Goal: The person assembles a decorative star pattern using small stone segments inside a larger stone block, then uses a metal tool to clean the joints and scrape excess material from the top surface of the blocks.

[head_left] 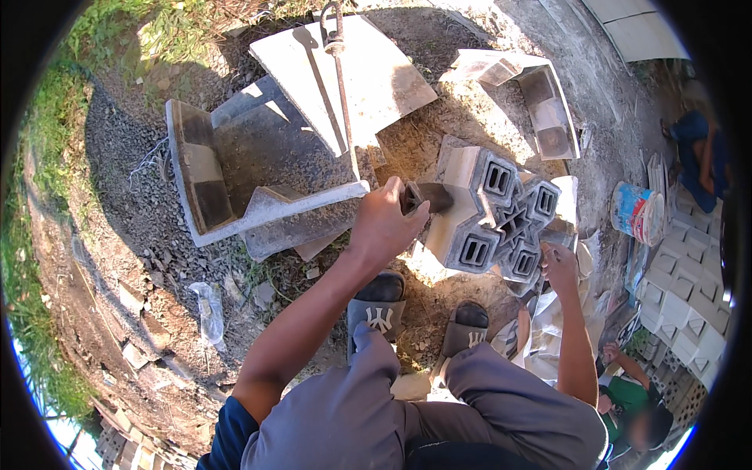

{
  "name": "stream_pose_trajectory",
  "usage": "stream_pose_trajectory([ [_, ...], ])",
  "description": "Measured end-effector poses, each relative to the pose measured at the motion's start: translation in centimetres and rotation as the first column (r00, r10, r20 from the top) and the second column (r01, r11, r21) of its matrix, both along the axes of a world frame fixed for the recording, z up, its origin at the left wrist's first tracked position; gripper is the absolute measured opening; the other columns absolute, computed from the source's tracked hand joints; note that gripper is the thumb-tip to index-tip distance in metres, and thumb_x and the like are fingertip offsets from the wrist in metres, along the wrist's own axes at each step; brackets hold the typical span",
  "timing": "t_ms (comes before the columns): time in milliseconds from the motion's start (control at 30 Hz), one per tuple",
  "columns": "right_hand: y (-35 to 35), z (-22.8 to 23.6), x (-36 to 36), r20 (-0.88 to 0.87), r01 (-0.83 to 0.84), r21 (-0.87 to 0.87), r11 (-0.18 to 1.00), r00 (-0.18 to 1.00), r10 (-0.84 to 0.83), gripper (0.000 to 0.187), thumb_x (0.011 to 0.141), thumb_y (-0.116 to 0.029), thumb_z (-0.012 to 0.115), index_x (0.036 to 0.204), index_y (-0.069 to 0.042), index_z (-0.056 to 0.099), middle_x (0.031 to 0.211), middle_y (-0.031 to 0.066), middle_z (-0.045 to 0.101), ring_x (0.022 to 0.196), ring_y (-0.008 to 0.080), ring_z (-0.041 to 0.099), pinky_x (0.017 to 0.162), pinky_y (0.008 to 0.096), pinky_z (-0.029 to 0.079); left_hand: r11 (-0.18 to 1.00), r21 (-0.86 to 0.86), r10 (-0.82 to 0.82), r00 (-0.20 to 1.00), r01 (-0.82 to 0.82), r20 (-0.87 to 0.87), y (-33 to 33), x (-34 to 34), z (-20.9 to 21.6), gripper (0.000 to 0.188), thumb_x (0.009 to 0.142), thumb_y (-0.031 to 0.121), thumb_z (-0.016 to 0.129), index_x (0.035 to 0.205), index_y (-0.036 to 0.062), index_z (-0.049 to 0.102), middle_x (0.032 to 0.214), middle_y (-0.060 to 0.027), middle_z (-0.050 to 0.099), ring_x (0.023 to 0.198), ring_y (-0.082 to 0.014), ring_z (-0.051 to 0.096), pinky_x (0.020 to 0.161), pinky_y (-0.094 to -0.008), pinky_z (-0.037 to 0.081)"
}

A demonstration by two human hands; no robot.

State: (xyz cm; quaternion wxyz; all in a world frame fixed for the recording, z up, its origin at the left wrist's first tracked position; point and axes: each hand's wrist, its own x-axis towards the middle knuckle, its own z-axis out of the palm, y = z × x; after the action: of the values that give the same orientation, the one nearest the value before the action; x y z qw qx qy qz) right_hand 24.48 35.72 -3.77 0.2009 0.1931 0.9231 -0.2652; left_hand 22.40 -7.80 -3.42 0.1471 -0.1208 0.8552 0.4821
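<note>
A grey concrete ventilation block [464, 211] with a star-shaped centre and several slotted openings stands tilted in front of my feet. My left hand [385, 221] is closed round a dark piece with a square, hollow-looking end [432, 199], which reaches to the block's left side. At the block's lower right corner is my right hand [559, 270], its fingers curled. What those fingers grip, if anything, is hidden against the dark parts beside the block.
Left of the block lie concrete slabs [274, 160] with a metal rod [345, 102] upright among them. An angled concrete piece [548, 110] rests at the far right. Further right are a bucket [636, 213], stacked pale blocks [681, 274] and two people. A plastic bottle [210, 313] lies on the gravel.
</note>
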Motion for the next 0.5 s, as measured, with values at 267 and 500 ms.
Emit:
stream_pose_trajectory([
  [267,2.3,-2.3,0.3,-0.059,-0.102,0.059,0.993,0.993,0.106,0.031,0.104,-0.026,0.062,0.118,-0.001,0.071,0.069,0.0057,0.063,0.051,0.0122,0.059,0.046,0.029,0.047,0.977,0.204,0.084,0.992,-0.063,-0.096,0.5,1.6,0.1,0.028,0.087,0.022,0.076,0.095,-0.0014,0.062,0.077,-0.0164,0.067,0.07,-0.0257,0.067,0.068,-0.039,0.053],
  [500,4.1,-4.1,1.3,-0.213,-0.205,0.079,0.976,0.953,0.217,0.031,0.103,-0.028,0.062,0.115,-0.001,0.073,0.067,0.0057,0.063,0.052,0.013,0.061,0.047,0.0296,0.048,0.965,-0.249,-0.137,0.969,0.083,-0.206,0.1,0.1,2.3,0.03,0.084,0.028,0.076,0.095,0.0041,0.062,0.087,-0.017,0.07,0.079,-0.0392,0.07,0.07,-0.047,0.056],
])
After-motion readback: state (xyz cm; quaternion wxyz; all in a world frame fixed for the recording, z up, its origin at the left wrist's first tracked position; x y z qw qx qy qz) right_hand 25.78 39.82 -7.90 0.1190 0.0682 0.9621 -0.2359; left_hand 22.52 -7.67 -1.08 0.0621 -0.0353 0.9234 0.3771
